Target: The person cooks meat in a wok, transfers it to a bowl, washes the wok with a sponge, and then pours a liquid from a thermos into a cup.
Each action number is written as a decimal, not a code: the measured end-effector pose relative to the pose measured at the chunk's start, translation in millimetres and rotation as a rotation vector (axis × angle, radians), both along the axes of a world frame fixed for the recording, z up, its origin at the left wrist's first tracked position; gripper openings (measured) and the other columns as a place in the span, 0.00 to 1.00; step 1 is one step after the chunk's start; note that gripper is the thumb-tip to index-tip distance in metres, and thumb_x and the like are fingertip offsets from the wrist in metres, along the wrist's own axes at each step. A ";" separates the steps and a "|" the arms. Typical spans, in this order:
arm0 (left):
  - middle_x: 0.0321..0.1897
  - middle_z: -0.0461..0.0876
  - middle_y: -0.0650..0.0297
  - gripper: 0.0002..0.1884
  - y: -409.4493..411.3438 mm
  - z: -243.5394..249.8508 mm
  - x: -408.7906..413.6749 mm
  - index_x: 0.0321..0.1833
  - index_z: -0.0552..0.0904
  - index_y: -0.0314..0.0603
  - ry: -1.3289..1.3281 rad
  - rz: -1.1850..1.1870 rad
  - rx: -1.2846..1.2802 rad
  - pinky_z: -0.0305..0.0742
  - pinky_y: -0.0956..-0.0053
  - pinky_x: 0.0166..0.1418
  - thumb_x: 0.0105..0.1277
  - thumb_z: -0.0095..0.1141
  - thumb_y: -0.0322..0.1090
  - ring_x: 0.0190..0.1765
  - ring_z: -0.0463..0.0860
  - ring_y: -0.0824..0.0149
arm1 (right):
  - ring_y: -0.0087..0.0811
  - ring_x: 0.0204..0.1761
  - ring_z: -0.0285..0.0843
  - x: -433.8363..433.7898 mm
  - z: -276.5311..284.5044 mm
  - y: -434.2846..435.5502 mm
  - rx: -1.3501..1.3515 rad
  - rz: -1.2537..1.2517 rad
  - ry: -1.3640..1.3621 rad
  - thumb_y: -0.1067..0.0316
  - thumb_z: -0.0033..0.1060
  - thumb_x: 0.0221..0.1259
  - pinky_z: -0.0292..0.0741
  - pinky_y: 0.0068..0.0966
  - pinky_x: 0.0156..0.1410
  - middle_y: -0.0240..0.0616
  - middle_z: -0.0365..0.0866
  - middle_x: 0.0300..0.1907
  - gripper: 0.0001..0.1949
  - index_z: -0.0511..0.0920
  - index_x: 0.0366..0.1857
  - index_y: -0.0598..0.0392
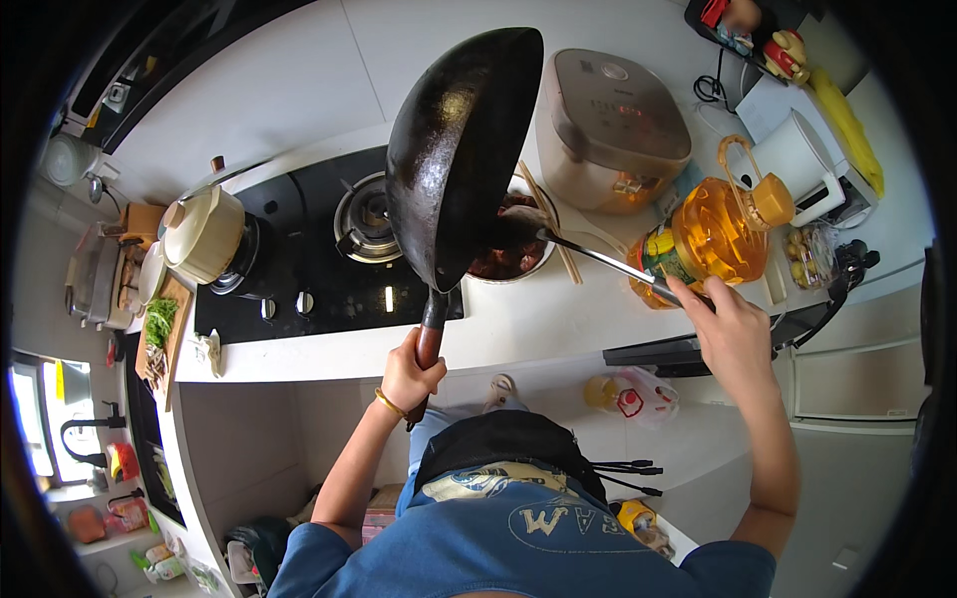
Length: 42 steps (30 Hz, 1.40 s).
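With my left hand [413, 376] I grip the wooden handle [429, 340] of a black wok [441, 149]. The wok is lifted off the hob and tipped steeply, its opening turned to the right. My right hand [729, 325] holds a long-handled spatula [598, 258] by its black grip. The spatula's dark blade lies at the wok's rim, over a white bowl [549, 261] of dark, glossy food [508, 261]. Wooden chopsticks [564, 254] rest across the bowl's right side. The wok's inside is mostly in shadow, and it covers part of the bowl.
A black gas hob [299, 217] carries a lidded cream pot [205, 232] at left. Further left, a wooden cutting board [176, 321] bears chopped greens [160, 321]. A rice cooker [617, 134], a large oil bottle [710, 232] and a white kettle [792, 164] stand at right.
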<state>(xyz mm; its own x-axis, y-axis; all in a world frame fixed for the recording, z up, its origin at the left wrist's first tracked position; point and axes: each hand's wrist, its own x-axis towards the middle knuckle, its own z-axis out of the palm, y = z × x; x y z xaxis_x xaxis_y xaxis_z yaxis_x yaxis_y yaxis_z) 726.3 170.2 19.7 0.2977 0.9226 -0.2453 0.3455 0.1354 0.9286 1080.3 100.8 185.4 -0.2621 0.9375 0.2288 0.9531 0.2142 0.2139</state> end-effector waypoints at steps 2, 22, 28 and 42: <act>0.17 0.75 0.62 0.18 0.2 -0.3 0.6 0.46 0.71 0.32 -0.013 0.009 -0.008 0.71 0.77 0.18 0.52 0.57 0.27 0.14 0.76 0.71 | 0.33 0.28 0.74 0.9 5.5 -4.8 0.002 -0.013 -0.025 0.77 0.59 0.45 0.72 0.29 0.30 0.34 0.68 0.33 0.25 0.76 0.53 0.44; 0.13 0.70 0.62 0.09 -65.8 41.6 -119.6 0.35 0.67 0.36 -1.125 0.128 -0.491 0.73 0.77 0.16 0.55 0.54 0.24 0.11 0.72 0.69 | 0.17 0.15 0.61 -113.6 -36.3 47.7 -0.902 -0.223 1.702 0.68 0.49 0.65 0.57 0.13 0.17 0.31 0.71 0.26 0.14 0.71 0.50 0.64; 0.14 0.73 0.61 0.11 -133.9 37.0 -208.5 0.35 0.68 0.37 -1.192 0.243 -0.291 0.74 0.78 0.18 0.55 0.58 0.28 0.13 0.75 0.69 | 0.18 0.16 0.63 -253.3 -32.9 76.1 -1.226 0.025 1.558 0.66 0.51 0.62 0.59 0.12 0.18 0.33 0.70 0.25 0.21 0.67 0.57 0.65; 0.13 0.64 0.64 0.10 -315.9 43.2 -405.0 0.33 0.64 0.38 -1.407 1.049 -0.017 0.64 0.76 0.11 0.54 0.53 0.25 0.08 0.65 0.71 | 0.14 0.25 0.67 -681.9 -53.4 44.7 -1.912 0.540 0.807 0.59 0.48 0.67 0.64 0.11 0.28 0.29 0.75 0.32 0.20 0.70 0.57 0.60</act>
